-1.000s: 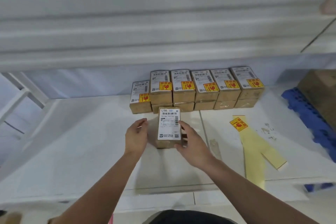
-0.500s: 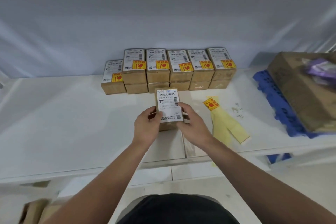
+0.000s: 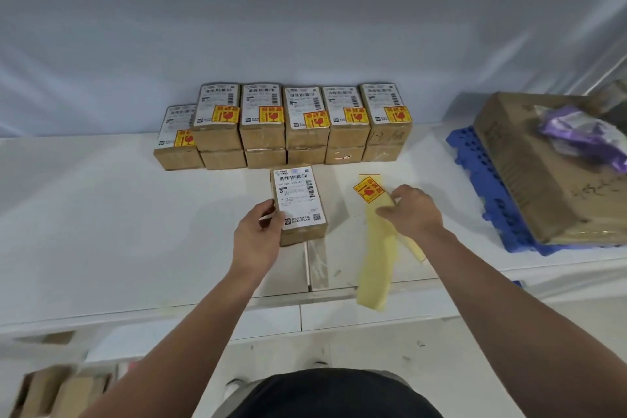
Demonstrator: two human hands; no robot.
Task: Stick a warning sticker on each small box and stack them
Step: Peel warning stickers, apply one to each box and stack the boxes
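Note:
A small brown box [image 3: 298,204] with a white shipping label and no warning sticker lies on the white table [image 3: 101,231]. My left hand [image 3: 258,237] grips its left side. My right hand [image 3: 412,210] rests on the yellow backing strip [image 3: 376,268] just below the one yellow-and-red warning sticker [image 3: 369,190] on it; whether the fingers pinch the strip I cannot tell. Behind stand several stickered boxes [image 3: 305,119] stacked two high in a row, plus a single one [image 3: 176,139] at the left end.
A large cardboard carton [image 3: 529,166] with a purple bag [image 3: 576,136] on it sits on a blue pallet [image 3: 481,180] at the right. A white wall runs behind the row. Cartons [image 3: 51,390] lie on the floor lower left.
My right hand left the box and moved right onto the sticker strip. My left hand stays on the box. The camera has tilted down and closer.

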